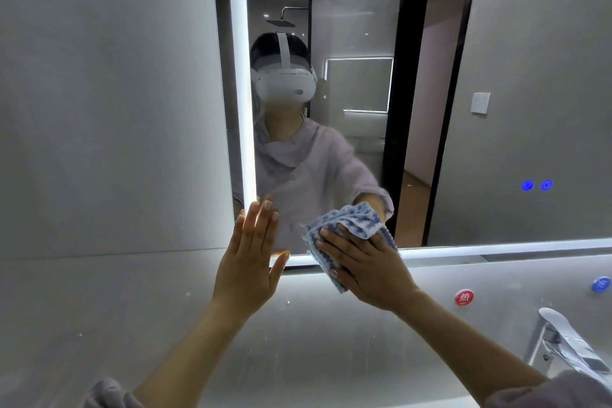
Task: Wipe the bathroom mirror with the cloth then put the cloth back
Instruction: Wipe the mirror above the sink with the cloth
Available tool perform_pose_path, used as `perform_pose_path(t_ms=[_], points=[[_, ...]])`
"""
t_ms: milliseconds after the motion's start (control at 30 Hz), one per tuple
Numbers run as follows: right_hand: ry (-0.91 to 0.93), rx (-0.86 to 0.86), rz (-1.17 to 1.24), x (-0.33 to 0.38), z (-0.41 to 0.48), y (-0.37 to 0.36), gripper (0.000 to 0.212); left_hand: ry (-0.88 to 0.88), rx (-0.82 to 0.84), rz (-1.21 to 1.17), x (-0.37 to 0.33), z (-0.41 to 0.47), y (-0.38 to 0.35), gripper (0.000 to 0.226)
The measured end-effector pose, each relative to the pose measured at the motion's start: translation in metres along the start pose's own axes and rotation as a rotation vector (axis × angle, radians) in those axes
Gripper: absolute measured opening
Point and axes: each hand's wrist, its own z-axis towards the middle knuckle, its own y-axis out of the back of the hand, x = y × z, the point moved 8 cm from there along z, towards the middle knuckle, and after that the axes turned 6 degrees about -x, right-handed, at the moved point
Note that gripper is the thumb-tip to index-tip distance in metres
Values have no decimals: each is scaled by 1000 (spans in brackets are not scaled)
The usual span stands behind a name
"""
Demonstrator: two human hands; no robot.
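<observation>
Low on the mirror point(364, 149), the right hand point(367, 272) presses the cloth point(351, 219) with flat fingers, the left hand point(251, 258) braced straight-fingered beside it.

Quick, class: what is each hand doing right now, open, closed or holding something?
Left hand: open, palm flat against the mirror.
Right hand: open, straight fingers pressing the cloth against the mirror.
</observation>
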Motion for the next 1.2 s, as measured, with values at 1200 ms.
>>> perform_pose_path(t_ms=[1200], points=[[63, -121, -51, 40, 215, 78, 58, 66, 47, -67, 3, -1, 0, 72]])
